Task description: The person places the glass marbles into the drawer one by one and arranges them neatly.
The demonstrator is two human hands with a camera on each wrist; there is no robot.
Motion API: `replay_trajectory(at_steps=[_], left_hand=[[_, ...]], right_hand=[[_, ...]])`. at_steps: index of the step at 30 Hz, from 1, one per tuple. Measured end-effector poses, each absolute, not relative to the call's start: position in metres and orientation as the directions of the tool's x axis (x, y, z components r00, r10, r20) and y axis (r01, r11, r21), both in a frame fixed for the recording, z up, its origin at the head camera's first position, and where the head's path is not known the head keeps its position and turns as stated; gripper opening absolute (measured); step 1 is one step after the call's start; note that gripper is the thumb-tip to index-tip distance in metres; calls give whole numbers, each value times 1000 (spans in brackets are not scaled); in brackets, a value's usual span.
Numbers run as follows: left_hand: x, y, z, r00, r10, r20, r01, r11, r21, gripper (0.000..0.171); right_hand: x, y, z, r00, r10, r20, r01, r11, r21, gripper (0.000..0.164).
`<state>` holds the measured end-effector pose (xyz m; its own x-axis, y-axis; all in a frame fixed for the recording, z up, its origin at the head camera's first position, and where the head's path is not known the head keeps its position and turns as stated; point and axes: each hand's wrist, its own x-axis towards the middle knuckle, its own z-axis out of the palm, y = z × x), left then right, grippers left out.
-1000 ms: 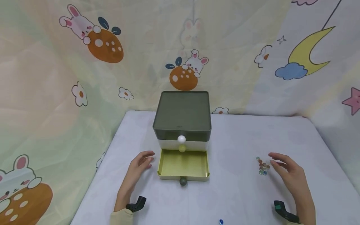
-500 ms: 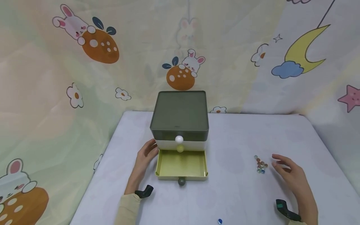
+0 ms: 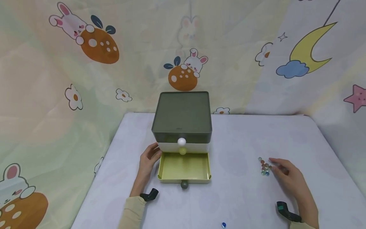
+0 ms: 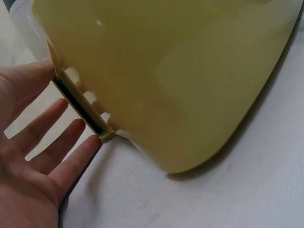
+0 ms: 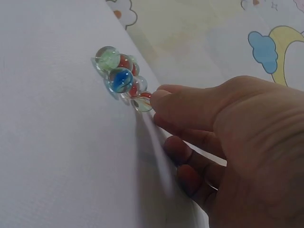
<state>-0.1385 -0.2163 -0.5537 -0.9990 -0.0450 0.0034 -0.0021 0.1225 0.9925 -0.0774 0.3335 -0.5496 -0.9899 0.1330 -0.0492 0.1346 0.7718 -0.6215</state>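
Note:
A small dark green cabinet [image 3: 181, 114] stands on the white-covered table, its yellow-green bottom drawer [image 3: 184, 181] pulled out. My left hand [image 3: 148, 160] rests against the cabinet's lower left side; in the left wrist view its fingers lie fairly straight, their tips touching the side by a narrow dark slot. Over on the right, several glass marbles [image 3: 266, 166] lie clustered. Thumb and index of my right hand [image 3: 291, 178] reach the cluster's near right edge. In the right wrist view the thumb tip meets an orange-streaked marble [image 5: 144, 102]; no firm grip shows.
One blue marble [image 3: 224, 225] lies alone near the front edge of the view. Above the pulled-out drawer sits a white drawer [image 3: 168, 147], with white and yellow knobs in front. A printed cloth [image 3: 143, 47] hangs behind the table.
My left hand has moved forward and right to touch the cabinet's side. My right hand has shifted slightly left, its thumb now at the marbles. The drawer stays pulled out.

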Motion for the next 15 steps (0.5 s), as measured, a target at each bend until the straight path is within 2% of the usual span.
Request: replay_trajectory(at_steps=[7,15], left_hand=[[-138,-216,-557,-999,-53,4,-3,118,993,47],[-138,-216,-558,-999,-50,15,9,112,994,46]], right_hand=[[-77,332,-549,-995,97,-14,85,789,-609,33],[-77,331,-549,-993,98,-70,120,768,-629,33]])
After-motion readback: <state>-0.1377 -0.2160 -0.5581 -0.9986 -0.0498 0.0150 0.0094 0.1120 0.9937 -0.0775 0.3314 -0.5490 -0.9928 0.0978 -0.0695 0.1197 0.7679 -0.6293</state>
